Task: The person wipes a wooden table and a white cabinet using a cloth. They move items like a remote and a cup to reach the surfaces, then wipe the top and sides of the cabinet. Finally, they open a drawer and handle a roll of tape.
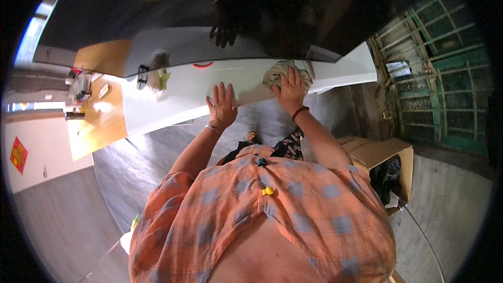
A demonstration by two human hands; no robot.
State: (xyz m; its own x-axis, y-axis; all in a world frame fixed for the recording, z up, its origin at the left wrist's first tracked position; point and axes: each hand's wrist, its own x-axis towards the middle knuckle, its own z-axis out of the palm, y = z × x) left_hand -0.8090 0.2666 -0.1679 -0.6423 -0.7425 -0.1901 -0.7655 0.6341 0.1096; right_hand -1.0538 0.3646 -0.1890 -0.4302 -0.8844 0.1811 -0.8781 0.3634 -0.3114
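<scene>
My right hand (291,91) presses on a crumpled grey-beige cloth (286,71) on the white tabletop (180,98). The fingers spread over the cloth and partly cover it. To its left, my left hand (221,106) rests palm down at the table's front edge, fingers apart and holding nothing. A dark glossy screen (177,45) stands behind both hands and mirrors the room and a hand. Part of a red ring-shaped thing (202,65) shows at the screen's lower edge.
Left on the tabletop are a small black object (142,77) and a yellow-green thing (164,79). A wooden surface (108,114) with several small items adjoins it. An open cardboard box (377,153) with black plastic sits right; a cable (426,239) crosses the floor. Green-framed barred windows (440,82) stand beyond.
</scene>
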